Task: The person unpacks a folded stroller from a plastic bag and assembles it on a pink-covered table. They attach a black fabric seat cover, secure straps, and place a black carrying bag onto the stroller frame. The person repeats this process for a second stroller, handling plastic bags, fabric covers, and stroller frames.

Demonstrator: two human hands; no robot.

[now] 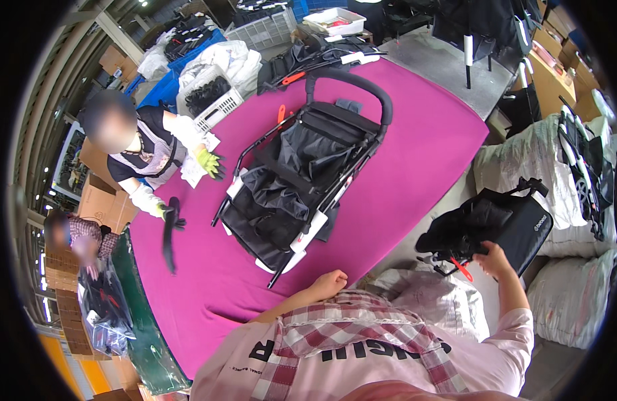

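Note:
My right hand (493, 260) is closed on the near edge of a folded black stroller (516, 224), held out to the right beyond the table. A red strap or tag (462, 269) hangs from it next to my fingers. My left hand (329, 285) is curled into a loose fist at the near edge of the magenta-covered table (415, 127), with nothing visible in it. Away from both hands, a black stroller frame (291, 180) with fabric seat, curved handlebar and white joints lies on the table's middle.
Across the table a co-worker in yellow-green gloves (208, 162) holds a curved black piece (168, 237). Wrapped white sacks (569, 287) are stacked at the right. More black frames (308, 59) lie along the far edge, near a white crate (218, 107). Another person (87, 237) is at far left.

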